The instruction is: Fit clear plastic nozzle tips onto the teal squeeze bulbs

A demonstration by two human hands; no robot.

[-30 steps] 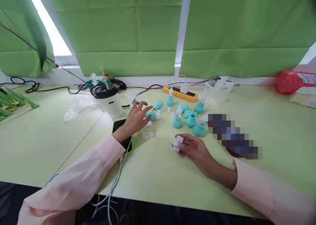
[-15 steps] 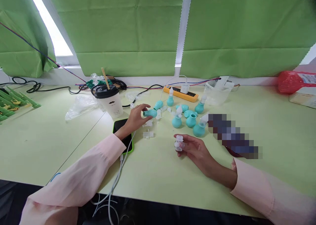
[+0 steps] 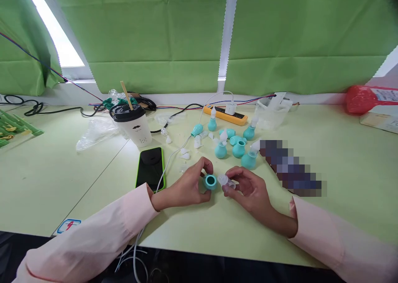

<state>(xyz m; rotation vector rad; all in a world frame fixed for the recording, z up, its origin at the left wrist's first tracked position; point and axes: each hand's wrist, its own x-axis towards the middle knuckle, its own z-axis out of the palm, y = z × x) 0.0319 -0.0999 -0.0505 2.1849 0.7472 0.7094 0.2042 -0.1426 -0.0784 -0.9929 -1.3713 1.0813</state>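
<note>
Over the front part of the table, my left hand point(image 3: 189, 185) grips a teal rubber bulb point(image 3: 210, 182), its round opening turned toward me. Close to its right, my right hand point(image 3: 250, 189) pinches a clear plastic connector point(image 3: 226, 180) by its body, one end pointing at the bulb. A small gap separates the two parts. Beyond my hands stand several teal bulbs with white tips, such as this one point(image 3: 221, 147), and an uncapped bulb point(image 3: 239, 149). Another teal bulb point(image 3: 197, 129) lies on its side near loose clear pieces point(image 3: 197, 141) and small white tips point(image 3: 185, 154).
Left of my hands lie a green-cased phone point(image 3: 150, 167) with a white cable and a lidded paper cup point(image 3: 137, 129). An orange power strip point(image 3: 225, 115) and a clear plastic container point(image 3: 271, 115) stand at the back. A pixelated dark object point(image 3: 290, 167) lies on the right.
My left hand has brought the teal bulb from the back left to beside my right hand and turned its opening toward me. My right hand has tilted the clear connector toward the bulb.
</note>
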